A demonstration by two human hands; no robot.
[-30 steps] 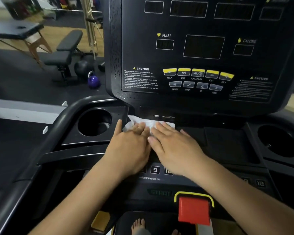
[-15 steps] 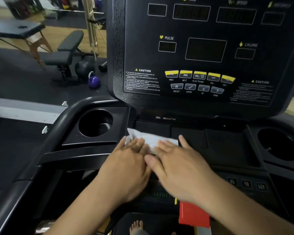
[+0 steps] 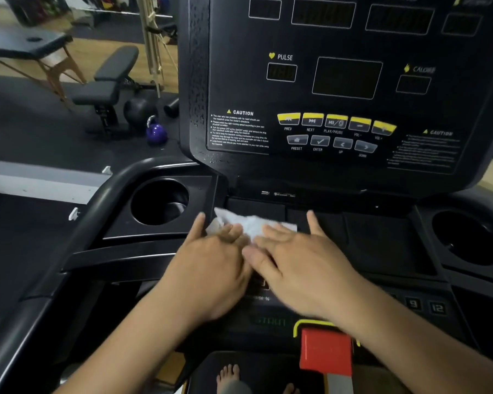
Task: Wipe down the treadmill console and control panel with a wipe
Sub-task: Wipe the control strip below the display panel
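Wipe (image 3: 251, 224), a thin, limp white sheet likely to bunch or slide, lies at frame centre on the treadmill's flat black tray (image 3: 376, 240) below the console (image 3: 347, 81), pinned under the flat, unclenched left hand (image 3: 211, 268) and right hand (image 3: 302, 265), best pressed through its middle.

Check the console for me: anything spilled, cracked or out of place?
Nothing looks damaged or spilled. The wipe is bunched, not flat, under the left hand and right hand on the tray below the screen panel. Both cup holders look empty. The red stop key sits in place.
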